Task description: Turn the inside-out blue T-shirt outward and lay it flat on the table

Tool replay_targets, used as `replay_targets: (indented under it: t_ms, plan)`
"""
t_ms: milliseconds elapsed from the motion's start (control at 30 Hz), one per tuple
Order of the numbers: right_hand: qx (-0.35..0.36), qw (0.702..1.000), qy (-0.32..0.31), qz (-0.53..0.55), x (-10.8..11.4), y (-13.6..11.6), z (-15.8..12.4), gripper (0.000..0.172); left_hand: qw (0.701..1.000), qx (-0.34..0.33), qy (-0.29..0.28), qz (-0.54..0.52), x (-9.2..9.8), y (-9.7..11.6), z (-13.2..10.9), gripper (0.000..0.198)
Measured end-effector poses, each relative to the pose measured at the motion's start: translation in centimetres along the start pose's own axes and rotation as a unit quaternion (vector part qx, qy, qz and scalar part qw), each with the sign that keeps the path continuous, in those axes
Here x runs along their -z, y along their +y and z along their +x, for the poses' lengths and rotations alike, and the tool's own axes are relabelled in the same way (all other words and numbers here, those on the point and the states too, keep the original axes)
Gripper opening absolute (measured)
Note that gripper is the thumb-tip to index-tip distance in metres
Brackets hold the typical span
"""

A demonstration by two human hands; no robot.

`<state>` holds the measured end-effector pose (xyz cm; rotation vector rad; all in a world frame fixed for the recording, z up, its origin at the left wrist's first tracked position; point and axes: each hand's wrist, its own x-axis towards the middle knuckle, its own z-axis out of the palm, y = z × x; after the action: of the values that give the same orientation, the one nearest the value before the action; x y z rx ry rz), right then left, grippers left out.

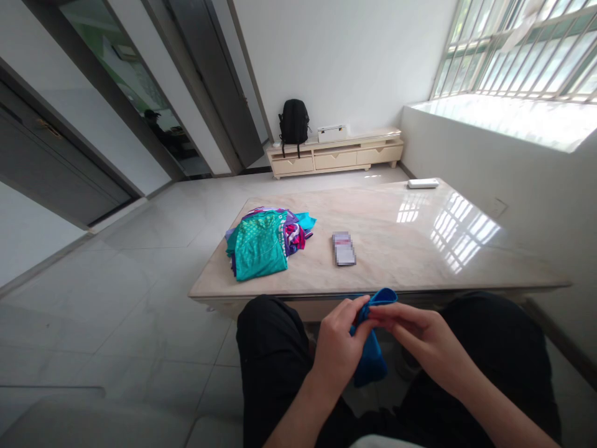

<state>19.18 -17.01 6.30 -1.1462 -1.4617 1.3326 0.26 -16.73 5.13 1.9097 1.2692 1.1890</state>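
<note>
A piece of blue fabric (372,364) is gathered between my two hands, just in front of the table's near edge. My left hand (339,336) pinches it from the left, thumb and fingers closed on the bunched upper part. From the other side, my right hand (422,333) grips the same part with its fingertips. A loop of the fabric sticks up above the fingers, and the rest hangs down between my knees. Its exact kind is not clear from here. On the table, a heap of colourful clothes (261,246) has a teal garment on top.
The marble-topped table (382,249) spans the space ahead of my knees. On it lie a blurred phone-sized item (344,249) and a white oblong object (423,183). Beyond stands a low cabinet (336,160) bearing a black backpack (294,122) and a white box (332,133).
</note>
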Motion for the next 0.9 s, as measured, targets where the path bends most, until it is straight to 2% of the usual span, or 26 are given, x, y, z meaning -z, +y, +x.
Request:
replay_targets:
  t_ms: [67, 133, 200, 233, 300, 367, 400, 433, 500, 567, 633, 767, 900]
  plan:
    - [-0.02, 0.999, 0.008, 0.041, 0.9, 1.1, 0.3, 0.034, 1.0, -0.013, -0.021, -0.006, 0.1, 0.1, 0.0, 0.037]
    - [-0.014, 0.997, 0.062, 0.032, 1.9, 2.5, 0.7, 0.042, 0.999, -0.024, -0.039, -0.013, 0.3, 0.4, 0.0, 0.035]
    - [0.005, 0.993, 0.118, 0.001, 2.7, 3.9, 1.1, 0.058, 0.998, -0.029, -0.055, -0.026, 0.6, 0.9, 0.0, 0.034]
    - [0.011, 0.993, 0.117, 0.003, 3.0, 4.4, 1.3, 0.07, 0.997, -0.029, -0.063, -0.035, 0.8, 1.1, 0.0, 0.034]
    - [0.003, 0.998, 0.041, 0.057, 3.3, 5.1, 1.3, 0.092, 0.995, -0.026, -0.08, -0.057, 1.2, 1.7, 0.0, 0.034]
    - [-0.019, 0.991, -0.069, 0.116, 3.1, 5.4, 1.2, 0.1, 0.993, -0.027, -0.087, -0.075, 1.7, 2.2, 0.0, 0.034]
    - [-0.031, 0.987, -0.104, 0.121, 2.9, 5.4, 1.0, 0.096, 0.993, -0.028, -0.084, -0.08, 2.0, 2.3, 0.0, 0.034]
    - [-0.04, 0.987, -0.113, 0.104, 2.6, 5.4, 0.9, 0.084, 0.993, -0.029, -0.077, -0.082, 2.1, 2.4, 0.0, 0.034]
    - [-0.044, 0.996, -0.071, 0.032, 2.0, 5.2, 0.8, 0.052, 0.995, -0.028, -0.055, -0.074, 2.3, 2.3, 0.1, 0.034]
    - [-0.021, 0.999, -0.012, -0.042, 1.6, 4.8, 0.8, 0.035, 0.998, -0.023, -0.025, -0.056, 2.1, 1.9, 0.3, 0.031]
    - [0.018, 0.995, 0.014, -0.099, 1.5, 4.2, 0.8, 0.033, 0.999, -0.029, 0.012, -0.03, 1.5, 0.9, 0.4, 0.03]
    - [0.06, 0.981, -0.012, -0.181, 2.0, 2.8, 0.6, 0.029, 0.992, -0.077, 0.082, 0.058, -0.3, -2.4, 0.5, 0.033]
    - [0.051, 0.975, -0.024, -0.216, 2.7, 1.6, 0.0, 0.029, 0.986, -0.115, 0.083, 0.09, -1.7, -5.6, 0.5, 0.035]
